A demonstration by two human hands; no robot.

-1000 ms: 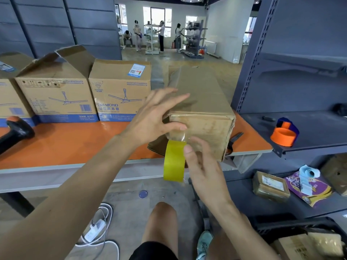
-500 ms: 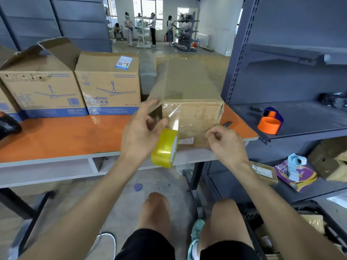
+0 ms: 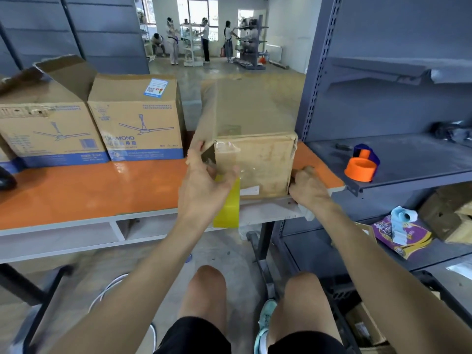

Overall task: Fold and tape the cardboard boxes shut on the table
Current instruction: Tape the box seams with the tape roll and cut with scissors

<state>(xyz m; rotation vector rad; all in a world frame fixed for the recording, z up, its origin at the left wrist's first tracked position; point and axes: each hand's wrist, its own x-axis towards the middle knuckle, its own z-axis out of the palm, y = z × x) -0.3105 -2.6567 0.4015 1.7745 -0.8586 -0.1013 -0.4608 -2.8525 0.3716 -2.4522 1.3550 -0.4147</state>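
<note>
Cardboard box [image 3: 265,164], plain brown and long, lies at centre frame on the right end of an orange table [image 3: 89,190], its short end facing the viewer. The lower edge of that end sits almost at the table's front edge. The box's right side runs close beside the upright of a grey metal shelf unit [image 3: 408,159], leaving only a narrow strip of orange tabletop there. Clear tape glints across the upper left of the facing end.

The left hand [image 3: 204,185] is at the box's lower left corner. It grips a yellow tape roll [image 3: 226,205], seen edge-on and hanging past the table's front edge. The forefinger reaches up the box's left edge and the thumb lies on the facing end. The right hand [image 3: 309,190] is at the box's lower right corner, fingers curled towards it. The fingertips are hidden, so I cannot tell whether they clamp the box or only press it.

To the left, a slim gap separates the box from two printed fan boxes [image 3: 138,118] at the table's back edge, the far-left one with a flap standing up. A wide stretch of orange tabletop lies in front of them. On the shelf at right stands an orange tape dispenser [image 3: 361,164], well apart from the box. The person's bare knees show at the bottom of the frame.
</note>
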